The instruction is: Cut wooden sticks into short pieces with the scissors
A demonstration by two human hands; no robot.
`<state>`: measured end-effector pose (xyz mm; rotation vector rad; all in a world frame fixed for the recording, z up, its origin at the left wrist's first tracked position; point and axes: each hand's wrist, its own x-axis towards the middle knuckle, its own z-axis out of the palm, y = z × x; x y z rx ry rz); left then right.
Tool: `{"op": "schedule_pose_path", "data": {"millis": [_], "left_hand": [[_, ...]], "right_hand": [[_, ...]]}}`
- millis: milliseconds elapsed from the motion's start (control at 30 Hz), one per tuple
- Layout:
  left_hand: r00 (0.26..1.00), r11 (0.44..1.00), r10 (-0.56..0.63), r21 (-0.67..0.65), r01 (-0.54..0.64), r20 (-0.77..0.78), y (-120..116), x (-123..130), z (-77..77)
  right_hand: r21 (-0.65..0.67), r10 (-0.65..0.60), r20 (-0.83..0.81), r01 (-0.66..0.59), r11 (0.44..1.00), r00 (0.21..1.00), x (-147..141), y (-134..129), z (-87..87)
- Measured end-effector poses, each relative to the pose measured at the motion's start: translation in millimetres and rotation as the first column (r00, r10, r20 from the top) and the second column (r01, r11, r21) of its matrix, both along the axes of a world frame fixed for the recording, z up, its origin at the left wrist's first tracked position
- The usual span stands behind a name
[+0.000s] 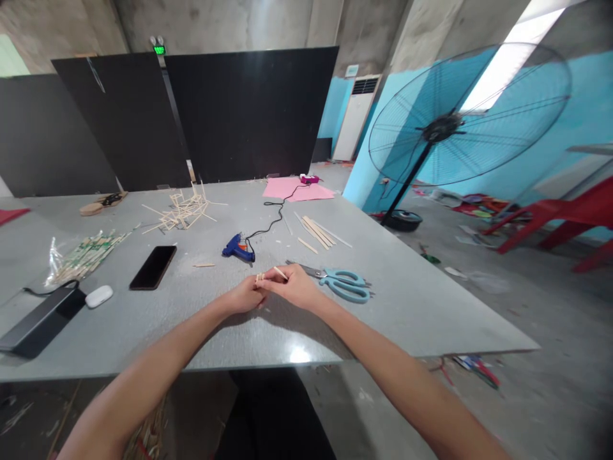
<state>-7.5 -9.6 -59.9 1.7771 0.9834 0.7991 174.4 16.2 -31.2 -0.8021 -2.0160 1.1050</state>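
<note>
My left hand [245,296] is closed around a few short wooden sticks, their pale ends showing at the fingertips. Touching it, my right hand [299,289] pinches a thin wooden stick [280,273] that slants up between thumb and fingers. Most of what the fingers hold is hidden. Just right of my right hand lie light-blue scissors [345,281], blades partly behind the hand. Beyond my hands a blue glue gun [238,248] rests on its side, its black cord running back. Loose wooden sticks [318,233] lie to its right, and one short stick [204,265] to its left.
On the grey table [191,332] are a phone [153,267], a white earbud case [99,296], a dark box [44,319], packaged sticks [90,255] and a stick framework [182,211]. Pink paper [287,188] lies at the back. A large fan [443,128] stands beyond the right edge.
</note>
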Motion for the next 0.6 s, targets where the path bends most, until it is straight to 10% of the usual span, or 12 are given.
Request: {"op": "schedule_pose_path", "data": {"millis": [433, 600], "left_hand": [[0.951, 0.928, 0.221, -0.347, -0.137, 0.217, -0.5, -12.9, 17.2], [0.899, 0.891, 0.324, -0.415, -0.186, 0.295, -1.8, -10.9, 18.4]], "right_hand": [[-0.420, -0.085, -0.170, 0.006, 0.907, 0.982, 0.0, 23.2, -11.2], [-0.719, -0.134, -0.408, -0.228, 0.656, 0.903, 10.0, 39.5, -4.6]]}}
